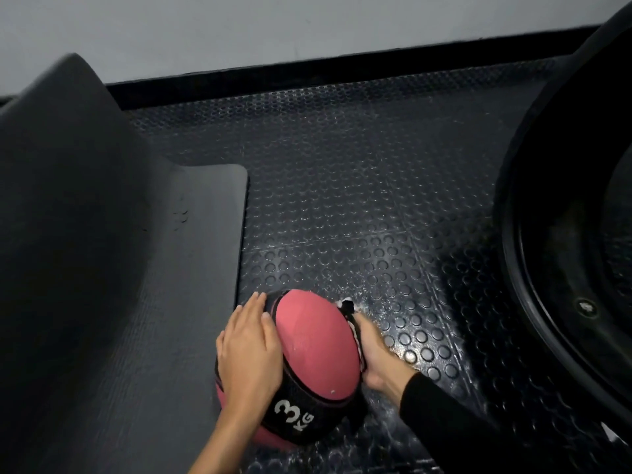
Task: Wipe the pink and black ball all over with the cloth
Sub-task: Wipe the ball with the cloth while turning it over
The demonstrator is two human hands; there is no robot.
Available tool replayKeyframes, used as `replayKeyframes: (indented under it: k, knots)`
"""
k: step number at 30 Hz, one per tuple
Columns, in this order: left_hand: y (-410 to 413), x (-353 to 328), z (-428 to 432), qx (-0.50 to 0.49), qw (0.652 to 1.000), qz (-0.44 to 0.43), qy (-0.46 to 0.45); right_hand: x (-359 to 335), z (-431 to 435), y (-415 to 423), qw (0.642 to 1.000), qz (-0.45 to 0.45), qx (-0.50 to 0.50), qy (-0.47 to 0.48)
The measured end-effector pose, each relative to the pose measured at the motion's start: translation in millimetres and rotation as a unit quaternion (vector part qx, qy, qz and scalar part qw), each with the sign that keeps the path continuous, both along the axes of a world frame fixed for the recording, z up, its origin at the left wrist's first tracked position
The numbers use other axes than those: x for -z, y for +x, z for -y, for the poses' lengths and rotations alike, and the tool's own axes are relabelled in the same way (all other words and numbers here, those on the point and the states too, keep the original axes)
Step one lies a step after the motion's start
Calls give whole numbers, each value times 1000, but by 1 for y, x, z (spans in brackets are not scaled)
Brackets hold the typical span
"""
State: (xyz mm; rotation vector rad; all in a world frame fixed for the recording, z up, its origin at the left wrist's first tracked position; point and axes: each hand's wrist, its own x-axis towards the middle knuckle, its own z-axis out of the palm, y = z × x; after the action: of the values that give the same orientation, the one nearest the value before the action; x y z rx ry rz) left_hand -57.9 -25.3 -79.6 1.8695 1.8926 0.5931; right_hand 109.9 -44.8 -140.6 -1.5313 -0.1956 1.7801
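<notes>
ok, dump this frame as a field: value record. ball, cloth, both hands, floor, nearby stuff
ball: pink and black ball, marked 3 KG, resting on the floor
cloth: black and white cloth, pressed against the ball's right side
left hand: left hand flat on the ball's left side, steadying it
right hand: right hand holding the cloth to the ball
floor: dark studded rubber floor
nearby: smooth dark mat left of the ball; large black round object at right, identity unclear

Two bare hands seen, no gloves, rings or watch; left hand (pixel 248 350) and forearm uncovered, no sleeve in view; right hand (pixel 372 354) followed by long black sleeve (pixel 441 405), cuff ended at wrist, fabric plain, unmarked.
</notes>
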Motion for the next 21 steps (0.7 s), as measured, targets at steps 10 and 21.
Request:
replayKeyframes:
  k: [10,21]
  knots:
    - [12,12,10,-32,968,202,-144,-52,24,21,859,484,-99,138]
    - [9,11,27,28,992,117,-35,-53,44,-22,722,577,-202,324]
